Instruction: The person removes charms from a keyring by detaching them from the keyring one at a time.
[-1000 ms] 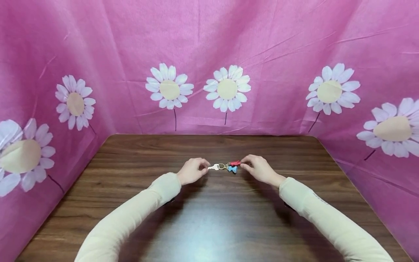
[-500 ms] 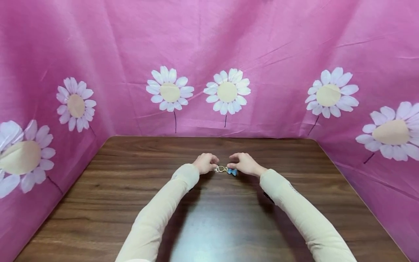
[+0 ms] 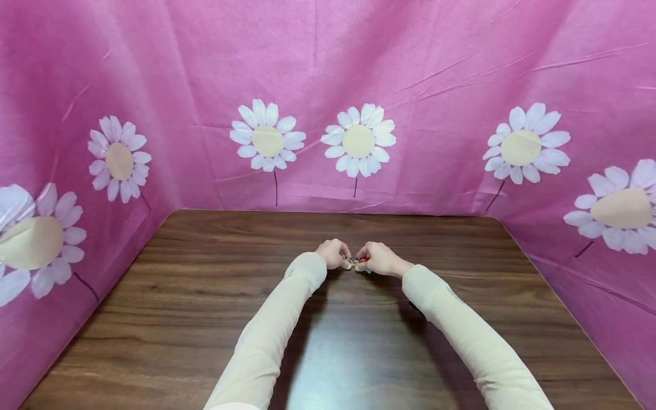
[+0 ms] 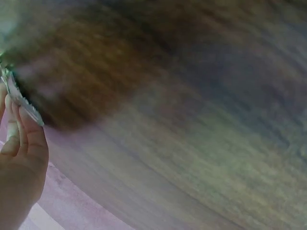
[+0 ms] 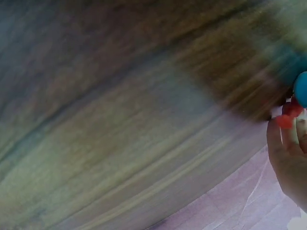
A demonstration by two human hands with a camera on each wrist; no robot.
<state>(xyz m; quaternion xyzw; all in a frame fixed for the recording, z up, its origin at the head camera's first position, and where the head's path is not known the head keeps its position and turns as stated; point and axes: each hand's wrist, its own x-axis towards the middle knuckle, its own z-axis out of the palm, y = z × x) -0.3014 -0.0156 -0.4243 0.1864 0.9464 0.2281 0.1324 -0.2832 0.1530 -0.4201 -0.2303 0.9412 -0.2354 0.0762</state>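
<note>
A silvery key (image 4: 25,106) lies along the fingers of my left hand (image 3: 334,254), which pinches it by its head, close to the key ring (image 3: 349,263). On the other side, my right hand (image 3: 381,259) grips the charm end of the keychain near its gold clasp. A red charm (image 5: 288,116) shows against the right fingers, and a rounded blue charm (image 5: 301,89) pokes out beside it at the frame edge. In the head view the two hands are close together, fingertips facing, with the ring and clasp between them. Most of the key is hidden there.
Both hands are over the far half of a dark wood-grain table (image 3: 328,330). A pink cloth (image 3: 425,51) printed with white daisies stands around its back and sides.
Both hands have come inward towards each other along the keychain. Left fingers have slid right over the key to the ring; right fingers have moved left over the charms to the clasp.
</note>
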